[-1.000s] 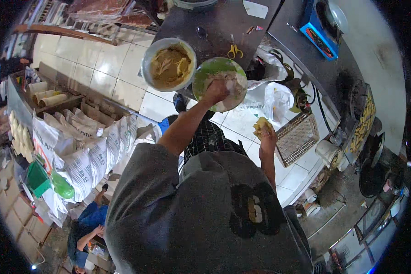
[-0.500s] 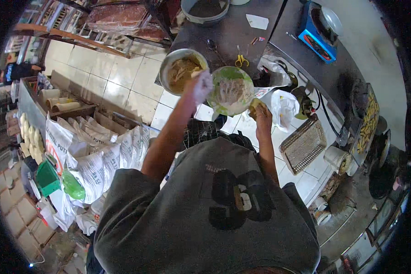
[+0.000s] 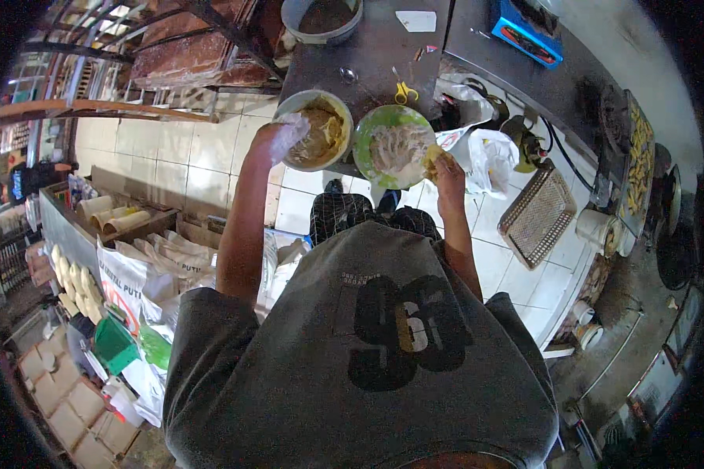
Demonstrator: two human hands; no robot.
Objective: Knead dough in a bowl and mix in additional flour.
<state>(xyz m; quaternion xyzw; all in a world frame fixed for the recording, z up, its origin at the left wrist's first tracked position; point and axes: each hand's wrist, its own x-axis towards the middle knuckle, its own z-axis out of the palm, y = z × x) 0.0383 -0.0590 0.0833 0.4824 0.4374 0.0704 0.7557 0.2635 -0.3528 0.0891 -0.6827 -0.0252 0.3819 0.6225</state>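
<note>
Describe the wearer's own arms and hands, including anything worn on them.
Both forearms are bare below the short, loose, dark grey sleeves of a shirt with a large dark print. The left hand has a whitish, powdery coating, slightly blurred. The right hand shows no such heavy coating. No watch or bracelet can be made out.

looks matt and powdery on the left hand [image 3: 285,137]; smooth on the bowl [image 3: 349,137] beside it, rough and pasty on the mixture [image 3: 321,134] inside. by the right hand [image 3: 448,168], looks like plastic on the green dish [image 3: 403,117]; right of that hand, like thin, crinkled plastic on the white bag [image 3: 489,160].
</note>
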